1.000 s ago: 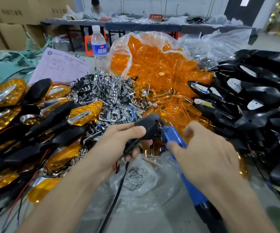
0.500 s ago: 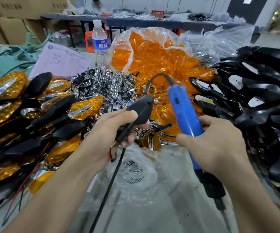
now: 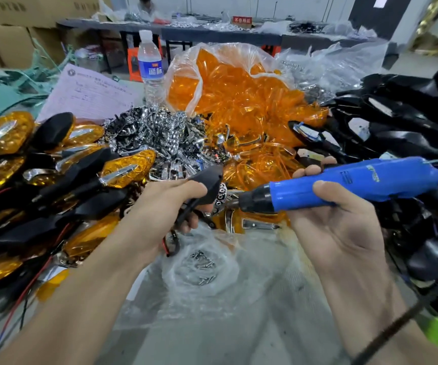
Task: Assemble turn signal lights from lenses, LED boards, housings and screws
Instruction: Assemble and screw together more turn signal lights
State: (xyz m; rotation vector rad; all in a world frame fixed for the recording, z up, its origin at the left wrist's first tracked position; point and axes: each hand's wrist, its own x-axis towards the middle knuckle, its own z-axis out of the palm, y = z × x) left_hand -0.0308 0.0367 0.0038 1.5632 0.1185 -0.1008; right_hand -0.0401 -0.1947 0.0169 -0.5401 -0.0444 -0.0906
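Nearest, below both hands: the grey worktop (image 3: pixel 212 335), bearing a clear plastic bag of small metal screws (image 3: pixel 202 267). The left hand (image 3: pixel 170 206) is clenched round the stalk of a black plastic turn-signal housing (image 3: pixel 208 180), with wires trailing under the wrist. The right hand (image 3: pixel 339 227), palm up, wraps its fingers round a blue cylindrical electric screwdriver (image 3: pixel 357 185).

Change: half a second ago the driver stood near upright, nose down. It now lies level, its black nose pointing at the housing and just beside it (whether a screw sits on the bit cannot be told). Judged meaning: fastening is about to begin.

Left of the left hand lies a heap of finished amber-and-black lights (image 3: pixel 125 169). Beyond the hands are a pile of chrome reflector pieces (image 3: pixel 165 133) and a clear sack of orange lenses (image 3: pixel 239 101). Right of the right hand is a stack of empty black shells (image 3: pixel 410 122). Farther off stand a water bottle (image 3: pixel 150 67) and a printed sheet (image 3: pixel 88 96), then a long dark table (image 3: pixel 212 35) and cardboard cartons (image 3: pixel 7 35).
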